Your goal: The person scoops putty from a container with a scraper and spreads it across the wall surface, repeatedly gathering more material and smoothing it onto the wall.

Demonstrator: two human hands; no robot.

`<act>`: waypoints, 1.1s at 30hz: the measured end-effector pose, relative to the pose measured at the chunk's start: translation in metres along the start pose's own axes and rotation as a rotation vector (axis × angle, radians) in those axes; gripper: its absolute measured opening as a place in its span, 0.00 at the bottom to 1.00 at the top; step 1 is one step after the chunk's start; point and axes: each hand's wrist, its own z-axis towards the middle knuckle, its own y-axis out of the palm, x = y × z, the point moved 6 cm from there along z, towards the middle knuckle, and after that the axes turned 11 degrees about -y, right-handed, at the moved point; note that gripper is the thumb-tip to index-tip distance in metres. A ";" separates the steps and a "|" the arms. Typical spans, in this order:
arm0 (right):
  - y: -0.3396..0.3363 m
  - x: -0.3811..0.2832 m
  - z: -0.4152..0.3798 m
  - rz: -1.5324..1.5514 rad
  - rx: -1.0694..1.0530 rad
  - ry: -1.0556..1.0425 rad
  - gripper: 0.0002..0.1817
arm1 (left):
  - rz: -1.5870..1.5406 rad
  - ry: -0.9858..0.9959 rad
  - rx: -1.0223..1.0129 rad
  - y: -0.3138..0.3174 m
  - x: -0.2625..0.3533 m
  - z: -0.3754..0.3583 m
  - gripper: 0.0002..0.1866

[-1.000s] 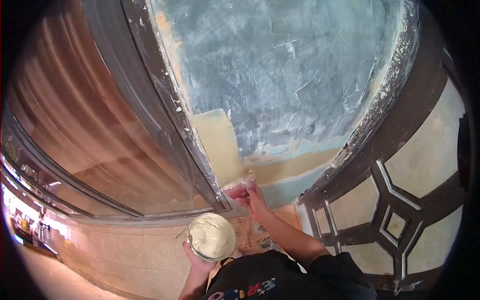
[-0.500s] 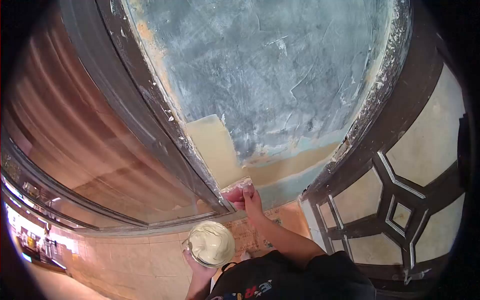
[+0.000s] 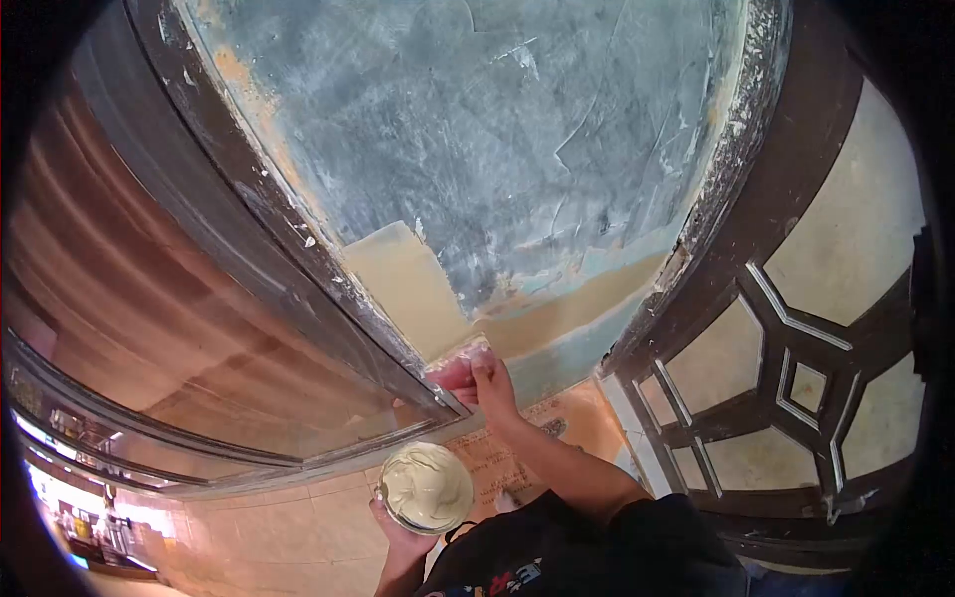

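While the black shirt (image 3: 587,542) fills the nearest edge of the view, the left hand (image 3: 403,532) grasps a round container (image 3: 385,497) from its left and underneath. Cream-coloured putty (image 3: 428,486) is heaped in it, up to the rim. The container lies nearer the body than the right hand (image 3: 487,380), with a gap between them above the tiled floor (image 3: 284,527).

Beyond it, the right hand is closed around a reddish spreader (image 3: 454,371), which lies to the left of the fingers. Its far edge is smeared pale and meets the lower end of a smooth beige patch (image 3: 403,284) on the wall (image 3: 448,129). The spreader's left end is close to the dark window frame (image 3: 348,323), leaving little room on that side; whether they touch, I cannot tell. To the right, the wall runs open along a brownish band (image 3: 572,306) to the chipped door frame (image 3: 686,249), with the panelled door (image 3: 796,398) beyond. The wall's rough blue-grey surface stretches farther up.

Compared with the earlier frames, the patch and window frame sit farther left in view; both hands keep their holds.
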 end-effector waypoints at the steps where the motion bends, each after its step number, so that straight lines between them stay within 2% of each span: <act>1: 0.009 -0.007 0.004 0.031 -0.038 -0.027 0.18 | 0.062 0.006 0.016 0.000 0.002 0.001 0.44; 4: 0.009 0.010 0.024 0.069 -0.059 -0.056 0.17 | 0.039 -0.039 0.007 -0.006 0.000 0.001 0.44; 7: -0.013 0.038 0.026 -0.041 0.001 -0.105 0.17 | 0.033 -0.047 0.018 -0.012 0.001 0.002 0.44; 8: -0.021 0.049 0.018 -0.051 0.036 -0.005 0.16 | 0.071 -0.025 0.031 -0.013 0.002 0.002 0.43; 9: -0.024 0.052 0.011 -0.062 0.068 0.094 0.15 | 0.262 0.043 0.060 0.003 0.007 -0.004 0.43; 10: -0.022 0.048 0.008 -0.059 0.072 0.091 0.15 | 0.266 0.041 0.057 0.002 0.007 -0.003 0.43; 12: -0.010 0.030 0.003 0.037 0.001 0.004 0.15 | 0.049 -0.028 -0.027 0.001 0.003 -0.002 0.43; 13: -0.004 0.023 0.005 0.037 0.001 0.004 0.15 | 0.050 -0.028 -0.027 -0.001 0.004 -0.002 0.43; 15: 0.007 0.002 0.016 0.129 -0.025 -0.147 0.18 | 0.014 -0.069 -0.039 -0.003 0.002 -0.002 0.43; 19: -0.025 0.018 0.032 -0.010 0.011 -0.125 0.15 | -0.002 -0.062 -0.053 -0.014 0.000 0.001 0.43; 21: -0.047 0.045 0.024 -0.067 0.069 0.074 0.15 | 0.331 0.119 -0.007 -0.023 0.006 0.002 0.44; 22: -0.046 0.043 0.023 -0.067 0.070 0.071 0.15 | 0.440 0.182 0.011 -0.019 0.010 0.001 0.44; 24: -0.042 0.035 0.011 0.019 0.075 0.078 0.15 | 0.044 -0.020 0.028 -0.015 0.001 0.001 0.45; 25: -0.034 0.026 0.007 0.017 0.075 0.079 0.15 | 0.042 -0.022 0.029 -0.003 0.002 -0.004 0.45; 27: -0.014 -0.001 0.015 0.086 0.012 -0.098 0.15 | 0.409 0.156 -0.096 0.020 0.011 -0.012 0.45; 28: -0.013 -0.003 0.021 0.085 0.013 -0.098 0.15 | 0.528 0.220 -0.136 0.022 0.012 -0.014 0.45; 29: -0.011 -0.002 0.027 0.082 0.006 -0.068 0.15 | 0.525 0.175 -0.028 -0.005 0.007 -0.005 0.45; 31: -0.020 0.015 0.034 0.079 0.000 -0.035 0.15 | 0.522 0.128 0.081 -0.016 0.005 -0.002 0.45; 33: -0.042 0.044 0.034 -0.034 0.052 0.087 0.14 | 0.290 0.041 0.007 -0.009 0.002 -0.001 0.44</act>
